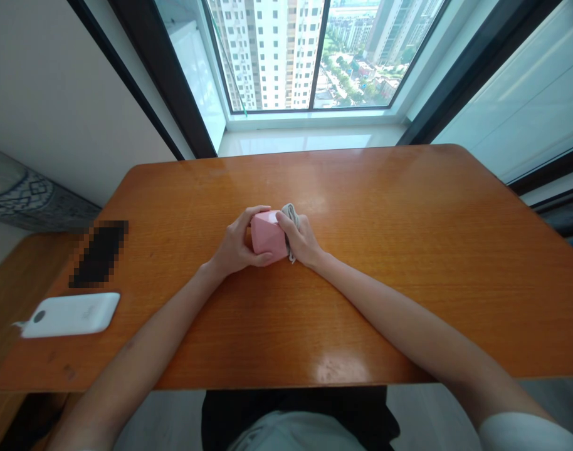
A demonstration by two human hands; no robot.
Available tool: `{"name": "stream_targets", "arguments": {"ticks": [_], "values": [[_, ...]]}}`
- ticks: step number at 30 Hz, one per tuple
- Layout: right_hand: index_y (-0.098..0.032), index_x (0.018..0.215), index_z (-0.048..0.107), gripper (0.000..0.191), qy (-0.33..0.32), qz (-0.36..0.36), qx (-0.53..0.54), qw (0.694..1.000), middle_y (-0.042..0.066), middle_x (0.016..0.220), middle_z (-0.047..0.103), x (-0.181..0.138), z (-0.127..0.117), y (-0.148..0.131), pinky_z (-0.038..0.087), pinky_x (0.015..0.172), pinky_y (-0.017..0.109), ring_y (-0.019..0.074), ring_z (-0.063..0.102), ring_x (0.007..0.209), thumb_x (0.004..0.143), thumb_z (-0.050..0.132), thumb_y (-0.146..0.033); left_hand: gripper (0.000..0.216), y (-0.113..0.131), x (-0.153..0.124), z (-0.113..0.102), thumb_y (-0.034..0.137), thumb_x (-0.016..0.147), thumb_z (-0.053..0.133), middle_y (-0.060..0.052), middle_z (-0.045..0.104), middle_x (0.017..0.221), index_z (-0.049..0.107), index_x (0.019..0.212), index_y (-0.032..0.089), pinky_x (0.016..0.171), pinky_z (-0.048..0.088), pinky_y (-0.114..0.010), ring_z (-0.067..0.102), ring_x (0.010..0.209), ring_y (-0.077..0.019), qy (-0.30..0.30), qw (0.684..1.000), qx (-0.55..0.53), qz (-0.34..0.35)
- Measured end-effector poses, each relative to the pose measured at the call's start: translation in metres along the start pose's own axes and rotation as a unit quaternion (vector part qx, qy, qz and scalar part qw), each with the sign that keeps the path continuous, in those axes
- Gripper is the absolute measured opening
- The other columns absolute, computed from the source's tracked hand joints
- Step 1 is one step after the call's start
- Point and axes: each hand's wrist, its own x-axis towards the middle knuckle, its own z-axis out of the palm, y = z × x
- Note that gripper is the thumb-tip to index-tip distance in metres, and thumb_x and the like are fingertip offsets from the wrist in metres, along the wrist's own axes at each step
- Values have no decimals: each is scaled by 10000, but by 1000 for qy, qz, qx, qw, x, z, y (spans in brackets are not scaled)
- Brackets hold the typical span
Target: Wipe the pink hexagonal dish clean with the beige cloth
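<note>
A small pink object with flat, angled faces [268, 238] is held between my two hands over the middle of the wooden table [385, 300]. My left hand [237, 244] grips it from the left, thumb along the near side and fingers over the far side. On its right side, my right hand [303, 241] presses a folded grey cloth [290, 216] against it, the thumb reaching onto the pink surface. The right fingers are mostly hidden behind the cloth. What kind of thing the pink object is, I cannot tell.
A white flat device [73, 314] with a cord lies at the table's left. Beyond it is a dark pixelated patch [99, 254]. A patterned grey fabric item [32, 194] stands past the left edge. Behind the table is a window [310, 56] with a sill.
</note>
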Motion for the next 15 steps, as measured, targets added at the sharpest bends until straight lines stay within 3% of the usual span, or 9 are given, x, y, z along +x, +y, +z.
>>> {"name": "stream_targets", "arguments": {"ticks": [2,4,7,10,12,15], "values": [[-254,683,435,649,-6,4,-3,1000,-62,595,398,-1,0,0,315,551,277,105,358,573,1011,540,-804,914,1,-1,3,845,858,758,-130,767,1248,593,1476,191,820,626,-358,746,927,-238,-7,998,-48,-47],[-257,678,435,652,-15,5,-2,1000,-61,570,404,-1,0,0,320,543,276,106,362,560,1009,538,-810,929,0,-2,5,861,870,736,-127,770,1228,585,1486,183,762,605,-330,725,872,-215,-15,995,-74,-65],[-260,670,425,658,-16,3,-2,1000,-61,557,399,-2,0,-1,310,532,275,106,356,551,1001,543,-816,1011,-4,-4,5,870,846,761,-179,711,1424,527,1575,209,967,633,-423,755,1128,-303,-12,997,-61,-46],[-260,664,413,663,-10,2,0,1000,-59,567,398,-1,0,-3,315,541,277,106,359,562,989,558,-819,1210,-11,-5,-1,914,718,841,-211,552,1644,441,1667,280,1209,548,-586,613,1471,-419,-7,999,4,33],[-259,668,418,663,-9,5,6,1000,-57,580,403,-1,0,-4,325,552,280,108,367,572,985,557,-824,1319,-15,-6,-7,892,599,933,-208,476,1714,423,1676,327,1262,503,-651,530,1562,-459,-40,994,69,81],[-259,673,415,670,-12,9,13,1000,-59,593,394,0,0,-3,313,552,284,107,363,577,974,552,-842,1280,-16,-7,-13,793,615,995,-211,449,1732,418,1663,338,1260,521,-653,542,1564,-457,-72,982,137,108]]}}
